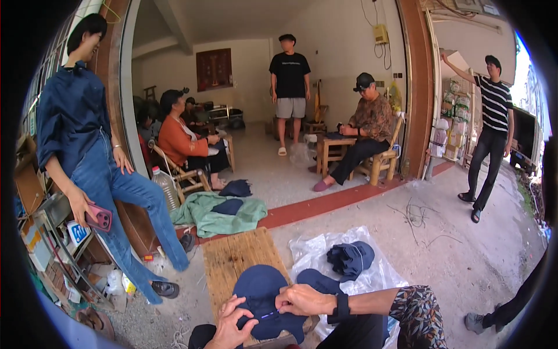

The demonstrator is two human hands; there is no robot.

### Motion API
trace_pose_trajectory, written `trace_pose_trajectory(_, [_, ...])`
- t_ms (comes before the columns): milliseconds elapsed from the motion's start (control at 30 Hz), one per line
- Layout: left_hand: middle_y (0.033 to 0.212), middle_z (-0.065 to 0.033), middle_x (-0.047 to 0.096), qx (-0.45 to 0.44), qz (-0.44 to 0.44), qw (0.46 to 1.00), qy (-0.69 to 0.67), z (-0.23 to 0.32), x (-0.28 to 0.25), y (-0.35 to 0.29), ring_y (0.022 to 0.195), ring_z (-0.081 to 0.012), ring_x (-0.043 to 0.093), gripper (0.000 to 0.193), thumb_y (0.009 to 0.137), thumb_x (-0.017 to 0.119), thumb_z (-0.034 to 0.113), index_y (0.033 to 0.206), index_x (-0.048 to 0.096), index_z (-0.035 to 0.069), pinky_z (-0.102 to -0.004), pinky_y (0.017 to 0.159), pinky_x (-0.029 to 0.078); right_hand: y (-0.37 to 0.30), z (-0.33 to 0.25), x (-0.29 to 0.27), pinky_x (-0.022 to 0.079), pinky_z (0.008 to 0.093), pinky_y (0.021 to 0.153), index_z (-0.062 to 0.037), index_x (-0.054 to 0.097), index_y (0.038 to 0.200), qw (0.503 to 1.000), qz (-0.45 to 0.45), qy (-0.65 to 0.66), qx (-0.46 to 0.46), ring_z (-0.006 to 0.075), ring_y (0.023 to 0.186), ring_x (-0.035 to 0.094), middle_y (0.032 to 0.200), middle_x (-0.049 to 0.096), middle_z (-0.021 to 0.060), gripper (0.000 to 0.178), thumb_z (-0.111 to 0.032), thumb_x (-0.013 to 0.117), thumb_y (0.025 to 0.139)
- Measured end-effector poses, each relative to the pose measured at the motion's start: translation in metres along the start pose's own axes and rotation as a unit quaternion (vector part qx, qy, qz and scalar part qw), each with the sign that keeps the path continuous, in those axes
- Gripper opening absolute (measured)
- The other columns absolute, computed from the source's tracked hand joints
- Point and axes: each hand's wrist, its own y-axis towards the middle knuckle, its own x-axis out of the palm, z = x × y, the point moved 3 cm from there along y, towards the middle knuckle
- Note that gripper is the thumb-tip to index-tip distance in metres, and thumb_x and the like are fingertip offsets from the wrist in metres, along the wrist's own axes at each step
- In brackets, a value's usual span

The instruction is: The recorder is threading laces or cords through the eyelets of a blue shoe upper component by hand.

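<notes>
Navy cloth (pixel 258 283) lies flat over the near end of the wooden desk (pixel 232 250), reaching its right edge — right hand (pixel 308 299) with a dark wristband (pixel 342 307) has its grip pinched on the cloth by a small purplish strip (pixel 269 314), left hand (pixel 232 328) is at the cloth's left side, thumb and forefinger close together, can't tell if that grip holds anything. Off the desk's right edge — plastic sheet (pixel 381 276) on the ground with a tied navy bundle (pixel 351 260); green sheet (pixel 232 216) beyond the far edge.
</notes>
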Motion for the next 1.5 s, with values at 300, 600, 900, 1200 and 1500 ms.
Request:
trace_pose_trajectory(300, [0.117,-0.0203,0.062,0.019,0.002,0.997,0.078,0.031,-0.012,0.012,0.112,-0.0432,0.055,0.016,0.082,0.079,0.017,0.09,0.071,0.005,-0.0491,0.1,0.042,-0.002,0.002,0.0,0.052,0.0447,0.072,-0.0027,0.066,0.091,1.0,-0.001,0.022,0.003,0.0353,0.083,0.067,0.089,0.066,0.0146,0.016,-0.015,0.076,0.087])
trace_pose_trajectory(600, [0.071,-0.0127,0.062,-0.044,0.027,0.999,0.015,0.021,0.007,0.02,0.07,-0.0332,0.061,0.017,0.078,0.082,0.016,0.079,0.069,0.005,-0.0432,0.069,0.051,0.0,0.014,0.008,0.051,0.0434,0.073,-0.0038,0.067,0.092,1.0,0.01,0.023,0.009,0.0342,0.084,0.067,0.089,0.066,0.0137,0.015,-0.017,0.075,0.089])
trace_pose_trajectory(900, [0.074,-0.0147,0.063,-0.045,0.022,0.996,0.076,0.034,0.01,0.013,0.073,-0.035,0.063,0.023,0.08,0.083,0.024,0.076,0.067,0.007,-0.0461,0.067,0.051,-0.005,0.013,0.013,0.052,0.0418,0.075,-0.0043,0.069,0.095,0.999,-0.009,0.011,0.037,0.0324,0.088,0.068,0.095,0.069,0.013,0.016,-0.019,0.072,0.092])
trace_pose_trajectory(1200, [0.088,-0.0189,0.065,-0.018,-0.011,0.987,0.159,0.026,0.014,0.015,0.087,-0.0412,0.061,0.019,0.083,0.077,0.026,0.084,0.07,0.008,-0.0524,0.076,0.049,0.004,0.022,0.026,0.053,0.0411,0.077,-0.0049,0.07,0.099,0.996,0.041,0.029,0.07,0.0312,0.09,0.068,0.096,0.069,0.0131,0.019,-0.023,0.072,0.093])
trace_pose_trajectory(1500, [0.089,-0.0194,0.064,0.075,-0.093,0.978,0.173,0.038,0.017,0.028,0.087,-0.0402,0.062,0.02,0.094,0.061,0.026,0.093,0.064,0.006,-0.0541,0.078,0.048,-0.01,0.003,0.016,0.053,0.0423,0.077,-0.0028,0.064,0.103,0.996,0.058,-0.009,0.068,0.0345,0.089,0.066,0.097,0.064,0.0145,0.018,-0.019,0.067,0.096])
